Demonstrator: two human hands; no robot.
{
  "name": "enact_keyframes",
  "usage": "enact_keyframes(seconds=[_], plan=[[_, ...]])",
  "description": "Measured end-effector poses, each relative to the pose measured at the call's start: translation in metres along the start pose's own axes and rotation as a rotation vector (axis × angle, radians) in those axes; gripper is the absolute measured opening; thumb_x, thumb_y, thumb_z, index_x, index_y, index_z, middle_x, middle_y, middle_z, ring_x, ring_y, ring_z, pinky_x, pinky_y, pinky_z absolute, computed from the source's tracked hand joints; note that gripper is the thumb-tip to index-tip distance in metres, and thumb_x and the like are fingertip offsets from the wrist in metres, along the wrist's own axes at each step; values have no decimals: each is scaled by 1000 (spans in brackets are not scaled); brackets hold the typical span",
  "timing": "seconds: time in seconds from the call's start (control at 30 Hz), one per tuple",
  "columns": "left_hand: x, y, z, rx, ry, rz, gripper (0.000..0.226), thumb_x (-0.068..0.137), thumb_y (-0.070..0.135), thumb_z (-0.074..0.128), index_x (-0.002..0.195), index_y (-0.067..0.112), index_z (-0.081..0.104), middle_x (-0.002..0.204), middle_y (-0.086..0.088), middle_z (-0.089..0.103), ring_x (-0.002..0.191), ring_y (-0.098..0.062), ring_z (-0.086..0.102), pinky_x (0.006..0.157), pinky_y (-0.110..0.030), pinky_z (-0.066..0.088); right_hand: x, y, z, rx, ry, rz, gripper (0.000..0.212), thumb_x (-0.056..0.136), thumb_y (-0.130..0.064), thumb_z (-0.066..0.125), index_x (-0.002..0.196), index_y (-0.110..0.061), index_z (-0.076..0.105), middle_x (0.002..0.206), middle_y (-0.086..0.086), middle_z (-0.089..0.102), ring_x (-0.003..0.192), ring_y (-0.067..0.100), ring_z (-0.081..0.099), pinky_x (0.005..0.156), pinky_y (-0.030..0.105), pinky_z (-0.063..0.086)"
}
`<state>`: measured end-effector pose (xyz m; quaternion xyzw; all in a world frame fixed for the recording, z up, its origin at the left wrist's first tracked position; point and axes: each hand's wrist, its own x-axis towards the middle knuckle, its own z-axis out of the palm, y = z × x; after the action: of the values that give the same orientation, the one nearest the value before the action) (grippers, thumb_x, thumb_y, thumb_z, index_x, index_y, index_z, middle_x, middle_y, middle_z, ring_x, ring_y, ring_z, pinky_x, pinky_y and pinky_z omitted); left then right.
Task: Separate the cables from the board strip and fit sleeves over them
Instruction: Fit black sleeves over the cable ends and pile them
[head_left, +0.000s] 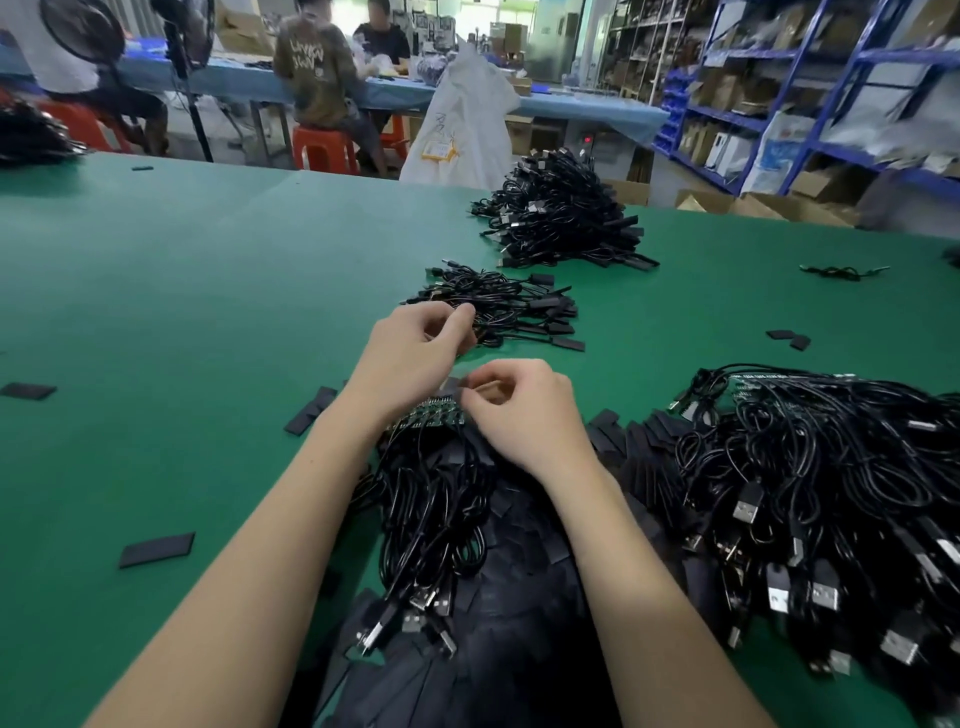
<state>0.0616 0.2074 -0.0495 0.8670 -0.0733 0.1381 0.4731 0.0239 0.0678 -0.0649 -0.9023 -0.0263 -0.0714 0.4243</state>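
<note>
The counter is showing a plain deep green, with flat black sleeves lying dark and matte on it. The cables are showing glossy black with silver plug ends, and the board strip is showing green dotted with small dark parts. Behind, stools are glowing orange-red, shelving is showing blue, and a bag is showing white.

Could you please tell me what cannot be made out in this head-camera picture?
- What the left hand pinches: hidden by its curled fingers.
- Far end of the board strip: covered by the right hand.
- Sleeve heap at the bottom: cut off by the frame edge.
- Far cable pile: individual plugs too small.
</note>
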Motion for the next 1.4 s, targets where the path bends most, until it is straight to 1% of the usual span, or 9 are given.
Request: enact_keyframes(seconds=[0.13,0.2,0.27,0.33,0.5,0.7,0.9,1.23,1.4], plan=[[2,-10,0,96,29,-3,46,100,46,49,66,20,67,60,10,64,58,-2,55,63,-26,42,-1,-4,0,233,7,91,8,80,-28,78,85,-32,74,73,-16,75,78,6,70,79,26,55],[1,-16,-1,162,18,-35,50,98,53,45,67,20,67,62,6,65,69,-14,62,71,-32,49,-3,-7,-2,392,-28,137,15,79,-20,82,89,-27,75,79,-8,78,77,11,71,80,31,57],[-1,-20,0,213,10,-87,57,96,59,38,69,18,67,66,0,67,78,-27,65,79,-38,53,-5,-12,-5,550,-73,168,19,80,-8,80,91,-21,74,82,0,79,70,12,71,71,28,59],[-3,-20,1,254,38,-136,64,98,62,37,72,14,70,65,-2,67,80,-30,65,76,-38,52,-7,-17,-9,645,-99,179,20,82,2,76,91,-15,72,81,5,78,60,11,65,59,21,56],[-7,-12,10,257,145,-156,70,101,59,38,66,4,63,58,-7,60,74,-36,60,60,-36,37,-7,-19,-17,718,-148,209,18,86,4,73,91,-12,70,77,3,73,58,8,63,62,19,57],[-7,-6,15,240,150,-131,69,102,61,36,69,11,72,70,-7,69,78,-34,64,69,-37,49,-5,-12,-20,668,-221,279,12,82,-5,83,89,-7,74,71,3,73,59,10,69,64,19,61],[-8,-4,20,257,176,-112,72,103,61,33,70,11,72,72,-8,69,79,-34,62,66,-36,39,-3,-10,-19,774,-237,345,11,79,-2,83,81,-7,74,67,6,73,58,10,69,56,15,56],[-8,10,23,227,223,-37,73,105,56,29,56,18,66,53,10,55,67,-23,52,67,-32,30,-4,-8,-30,931,-309,362,9,81,2,78,86,-4,72,71,5,72,58,9,66,64,17,59],[-6,11,20,-34,163,-76,75,107,49,33,42,20,56,44,7,54,69,-27,62,70,-33,42,-6,-10,-32,1014,-357,377,12,84,4,74,93,-2,70,71,4,71,57,8,65,60,17,57]])
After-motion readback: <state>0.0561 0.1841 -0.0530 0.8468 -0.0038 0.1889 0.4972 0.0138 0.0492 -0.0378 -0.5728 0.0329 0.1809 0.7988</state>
